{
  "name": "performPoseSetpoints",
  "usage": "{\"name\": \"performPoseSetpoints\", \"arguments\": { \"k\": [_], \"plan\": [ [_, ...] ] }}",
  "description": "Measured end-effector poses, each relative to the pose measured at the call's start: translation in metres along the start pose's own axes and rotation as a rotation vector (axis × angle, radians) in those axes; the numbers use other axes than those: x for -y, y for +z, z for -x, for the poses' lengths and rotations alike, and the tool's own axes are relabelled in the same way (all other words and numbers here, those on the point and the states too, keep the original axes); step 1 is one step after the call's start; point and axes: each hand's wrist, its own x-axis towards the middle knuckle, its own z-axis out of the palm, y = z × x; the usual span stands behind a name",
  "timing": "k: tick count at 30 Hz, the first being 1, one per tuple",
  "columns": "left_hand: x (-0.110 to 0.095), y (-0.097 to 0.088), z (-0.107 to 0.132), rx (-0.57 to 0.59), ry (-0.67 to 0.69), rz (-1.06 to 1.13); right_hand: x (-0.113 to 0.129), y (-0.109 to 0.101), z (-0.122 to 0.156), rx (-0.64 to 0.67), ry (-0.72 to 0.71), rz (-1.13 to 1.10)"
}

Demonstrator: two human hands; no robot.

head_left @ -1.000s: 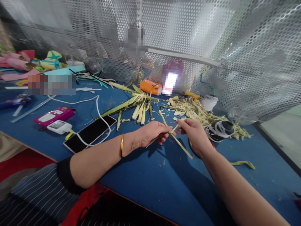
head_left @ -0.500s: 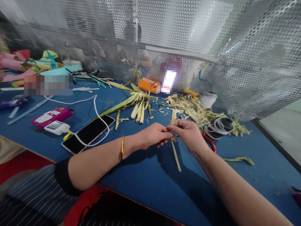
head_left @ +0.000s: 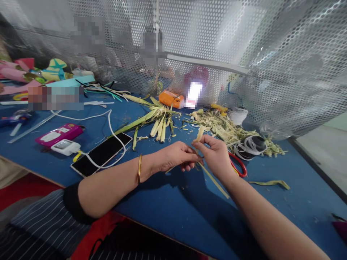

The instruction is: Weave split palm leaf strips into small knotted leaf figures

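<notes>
Both hands meet over the blue table point(head_left: 168, 202) and pinch thin yellow-green leaf strips point(head_left: 214, 179). My left hand point(head_left: 175, 156), with a gold bangle on the wrist, is closed on the strips from the left. My right hand point(head_left: 215, 155) is closed on them from the right, and one strip end point(head_left: 200, 133) sticks up above its fingers. A long strip trails down and to the right under my right wrist. Red-handled scissors point(head_left: 238, 166) lie just behind my right hand.
A bundle of cut leaf stalks point(head_left: 158, 122) and a heap of leaf scraps point(head_left: 230, 130) lie behind the hands. A spool of white cord point(head_left: 251, 146), a phone point(head_left: 101, 153) on a white cable, a pink device point(head_left: 58, 133) and an orange box point(head_left: 171, 99) are nearby. Perforated metal screen point(head_left: 271, 65) bounds the back.
My hands have drawn closer together on the strips. The trailing strip swung from pointing straight down to slanting down-right, and the strip's upper end now stands above my right fingers.
</notes>
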Motion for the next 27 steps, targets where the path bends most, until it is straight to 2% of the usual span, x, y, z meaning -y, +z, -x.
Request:
{"name": "performPoseSetpoints", "arguments": {
  "k": [3, 4, 6, 7, 10, 13, 16, 20, 22, 24, 27],
  "plan": [
    [-0.001, -0.003, -0.001, -0.036, -0.025, 0.143, 0.002, -0.018, -0.007, -0.099, -0.227, 0.179],
    [-0.001, -0.005, -0.002, -0.05, -0.031, 0.179, 0.002, -0.025, -0.01, -0.151, -0.249, 0.215],
    [-0.002, -0.009, -0.003, -0.065, -0.037, 0.231, 0.001, -0.037, -0.015, -0.201, -0.165, 0.251],
    [-0.002, -0.011, -0.004, -0.071, -0.034, 0.251, 0.0, -0.042, -0.017, -0.183, -0.098, 0.25],
    [-0.002, -0.014, -0.005, -0.118, -0.015, 0.278, -0.003, -0.048, -0.019, 0.048, 0.025, 0.207],
    [0.0, -0.014, -0.006, -0.182, 0.002, 0.26, -0.005, -0.042, -0.017, 0.327, 0.023, 0.214],
    [0.001, -0.012, -0.009, -0.226, 0.03, 0.23, -0.002, -0.034, -0.011, 0.433, -0.006, 0.262],
    [0.003, -0.009, -0.013, -0.345, 0.058, 0.213, 0.001, -0.03, -0.008, 0.438, -0.034, 0.291],
    [0.003, -0.008, -0.013, -0.368, 0.065, 0.246, 0.001, -0.03, -0.009, 0.433, -0.022, 0.269],
    [0.002, -0.008, -0.012, -0.344, 0.053, 0.275, -0.001, -0.03, -0.012, 0.362, 0.005, 0.213],
    [-0.001, -0.006, -0.008, -0.25, -0.009, 0.269, -0.004, -0.027, -0.014, 0.253, 0.111, 0.045]
  ]
}}
